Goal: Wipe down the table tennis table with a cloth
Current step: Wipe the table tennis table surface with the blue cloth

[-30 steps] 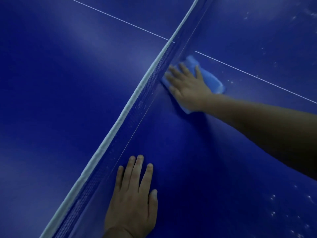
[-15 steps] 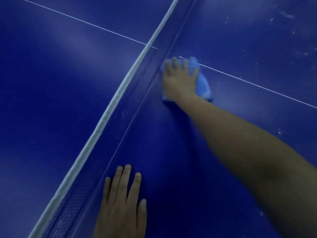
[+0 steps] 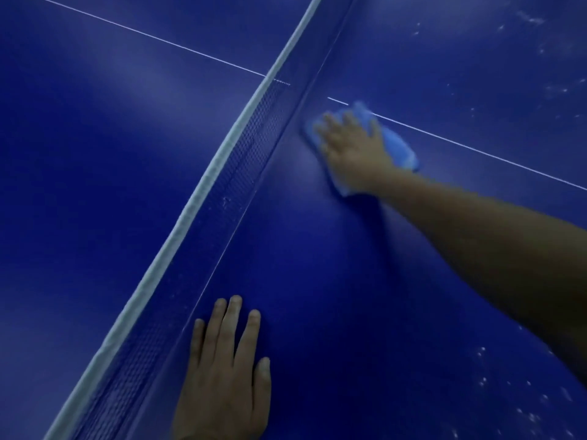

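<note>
At the bottom centre of the frame the left hand [image 3: 227, 373] lies flat on the blue worktop [image 3: 317, 296], fingers [image 3: 222, 331] straight and released, gripping nothing. It sits just beside the foot of the net [image 3: 203, 198], and looks placed there as a prop so the body can lean across.

Further up, right of centre, the right arm stretches out to the right hand [image 3: 352, 150], which presses the cloth [image 3: 398, 146] flat to the worktop. Its fingers are spread and laid over the cloth, not clenched round it; blur hides the tips. An open palm likely spreads pressure over more fabric. The cloth lies across the white centre line [image 3: 476, 150], near the net.

White specks [image 3: 486, 369] show at the lower right and the upper right corner, so those patches probably await wiping.
</note>
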Demonstrator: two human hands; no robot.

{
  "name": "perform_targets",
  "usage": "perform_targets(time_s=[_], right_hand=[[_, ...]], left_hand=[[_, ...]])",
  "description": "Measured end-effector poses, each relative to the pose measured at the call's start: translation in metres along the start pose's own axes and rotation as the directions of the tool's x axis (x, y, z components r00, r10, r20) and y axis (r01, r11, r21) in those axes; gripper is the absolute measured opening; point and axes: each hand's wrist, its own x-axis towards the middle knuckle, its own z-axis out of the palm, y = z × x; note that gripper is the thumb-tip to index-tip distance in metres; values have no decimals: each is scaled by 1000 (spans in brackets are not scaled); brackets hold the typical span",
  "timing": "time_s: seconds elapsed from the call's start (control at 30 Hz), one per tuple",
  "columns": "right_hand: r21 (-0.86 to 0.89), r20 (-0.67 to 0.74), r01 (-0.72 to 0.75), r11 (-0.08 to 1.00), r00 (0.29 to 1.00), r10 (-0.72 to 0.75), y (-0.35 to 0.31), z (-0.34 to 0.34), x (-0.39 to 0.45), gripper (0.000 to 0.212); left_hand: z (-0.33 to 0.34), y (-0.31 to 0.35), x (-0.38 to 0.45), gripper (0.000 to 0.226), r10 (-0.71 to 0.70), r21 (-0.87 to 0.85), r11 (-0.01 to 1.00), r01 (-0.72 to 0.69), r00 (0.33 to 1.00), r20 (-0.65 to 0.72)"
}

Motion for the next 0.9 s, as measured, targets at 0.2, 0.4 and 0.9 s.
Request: perform_targets(time_s=[0.2,0.4,0.9], right_hand=[[277,93,-715,642,685,722,24,0,-15,57],[183,-38,-182,966,981,192,-50,-7,10,63],[222,68,-196,955,980,186,-30,-1,-8,61]], left_hand=[[-1,0,-1,57,2,0,1000,-2,1000,8],[4,-2,-2,57,13,-16,1000,-13,1000,-16],[5,-3,0,63,6,-46,999,-7,1000,-25]])
